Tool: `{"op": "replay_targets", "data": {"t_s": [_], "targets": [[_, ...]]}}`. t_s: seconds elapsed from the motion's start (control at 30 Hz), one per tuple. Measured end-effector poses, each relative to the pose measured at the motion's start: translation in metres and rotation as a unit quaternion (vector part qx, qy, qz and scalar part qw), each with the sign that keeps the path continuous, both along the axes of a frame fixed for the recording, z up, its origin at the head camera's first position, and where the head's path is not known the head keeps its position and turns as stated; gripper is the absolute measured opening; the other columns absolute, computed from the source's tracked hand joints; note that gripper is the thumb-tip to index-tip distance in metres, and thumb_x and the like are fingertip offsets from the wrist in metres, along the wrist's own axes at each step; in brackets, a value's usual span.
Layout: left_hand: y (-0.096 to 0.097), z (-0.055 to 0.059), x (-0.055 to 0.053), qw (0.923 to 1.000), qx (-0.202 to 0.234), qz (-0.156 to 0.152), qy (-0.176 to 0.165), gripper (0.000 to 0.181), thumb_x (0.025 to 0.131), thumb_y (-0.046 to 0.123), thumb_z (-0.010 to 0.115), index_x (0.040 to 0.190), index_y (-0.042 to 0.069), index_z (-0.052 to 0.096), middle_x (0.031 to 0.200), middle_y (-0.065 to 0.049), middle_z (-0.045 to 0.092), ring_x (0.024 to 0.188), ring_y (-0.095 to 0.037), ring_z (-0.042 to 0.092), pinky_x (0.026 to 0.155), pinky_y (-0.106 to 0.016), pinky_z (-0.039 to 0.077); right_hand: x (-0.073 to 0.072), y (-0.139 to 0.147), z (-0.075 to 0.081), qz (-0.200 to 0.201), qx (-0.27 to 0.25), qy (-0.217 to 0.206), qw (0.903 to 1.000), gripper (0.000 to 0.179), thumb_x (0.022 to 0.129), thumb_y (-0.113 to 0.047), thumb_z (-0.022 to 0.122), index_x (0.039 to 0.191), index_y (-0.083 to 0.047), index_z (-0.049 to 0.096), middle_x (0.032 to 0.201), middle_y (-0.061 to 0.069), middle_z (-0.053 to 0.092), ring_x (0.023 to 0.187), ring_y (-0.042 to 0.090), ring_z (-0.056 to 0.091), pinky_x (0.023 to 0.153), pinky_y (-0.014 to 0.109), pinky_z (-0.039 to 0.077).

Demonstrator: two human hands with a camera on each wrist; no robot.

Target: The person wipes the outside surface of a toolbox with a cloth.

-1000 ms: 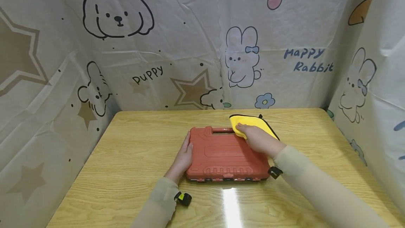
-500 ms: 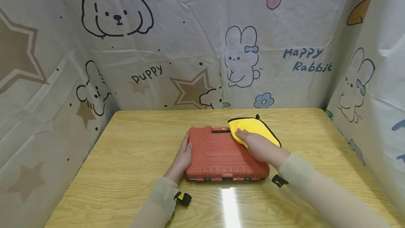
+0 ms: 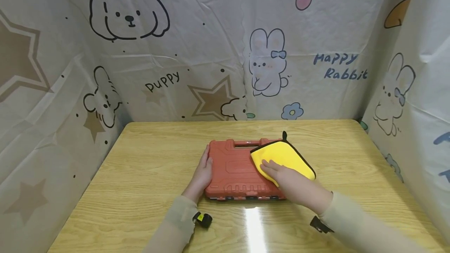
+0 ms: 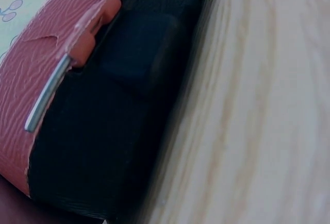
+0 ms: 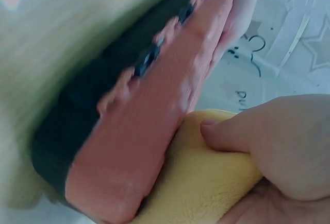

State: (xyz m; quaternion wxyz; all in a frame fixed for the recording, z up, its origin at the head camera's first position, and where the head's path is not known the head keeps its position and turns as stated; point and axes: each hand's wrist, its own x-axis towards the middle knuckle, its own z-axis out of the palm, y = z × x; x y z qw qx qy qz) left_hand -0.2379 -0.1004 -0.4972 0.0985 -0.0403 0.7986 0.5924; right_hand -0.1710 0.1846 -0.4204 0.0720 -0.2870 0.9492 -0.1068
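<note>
A red and black plastic carrying case (image 3: 232,182) lies flat on the table, its handle toward the back. My left hand (image 3: 202,173) rests along the case's left side, fingers straight, thumb at the upper edge. With extended fingers my right hand (image 3: 299,186) presses a yellow cloth (image 3: 288,155) onto the right part of the lid. Black trim and a small black loop edge the cloth. In the right wrist view the thumb lies on the cloth (image 5: 201,177), beside the case's red lid (image 5: 139,126). A metal hinge pin (image 4: 49,92) shows on the case in the left wrist view.
The wooden table (image 3: 147,159) extends around the case. A printed fabric backdrop (image 3: 211,30) closes in the back and both sides. Light reflects off the tabletop in front of the case.
My right hand has slid the yellow cloth over the lid toward the front right, uncovering more of the handle. The left hand stays at the case's left side.
</note>
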Motion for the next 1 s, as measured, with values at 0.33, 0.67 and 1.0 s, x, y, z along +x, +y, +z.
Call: {"op": "replay_targets", "data": {"t_s": [0.33,0.67,1.0], "targets": [[-0.002,0.000,-0.001,0.9998,0.004,-0.003,0.017,0.057,0.114,0.021,0.025,0.168,0.018,0.008,0.174,-0.013,0.008,0.160,-0.036,0.005,0.129,-0.057,0.007,0.040,0.002,0.000,0.056,-0.027,0.042,0.9972,0.072,0.083,0.031,0.051,0.150,0.003,0.050,0.152,0.024,0.052,0.138,0.041,0.053,0.105,0.053,0.051],[-0.003,0.001,-0.002,0.9999,-0.007,-0.009,0.011,0.057,0.114,0.021,0.025,0.168,0.019,0.008,0.174,-0.013,0.008,0.160,-0.036,0.005,0.129,-0.058,0.008,0.059,0.002,0.002,0.059,-0.029,0.007,0.9978,0.077,0.083,0.031,0.052,0.153,-0.002,0.047,0.156,0.019,0.049,0.142,0.037,0.050,0.104,0.050,0.052],[-0.001,0.001,-0.001,0.9999,-0.005,-0.007,0.014,0.057,0.114,0.022,0.027,0.168,0.021,0.008,0.174,-0.012,0.009,0.160,-0.036,0.007,0.129,-0.058,0.009,0.047,0.003,0.008,0.028,-0.049,0.007,0.9984,0.065,0.088,0.023,0.058,0.149,0.000,0.051,0.151,0.023,0.053,0.136,0.040,0.056,0.070,0.027,0.057]]}}
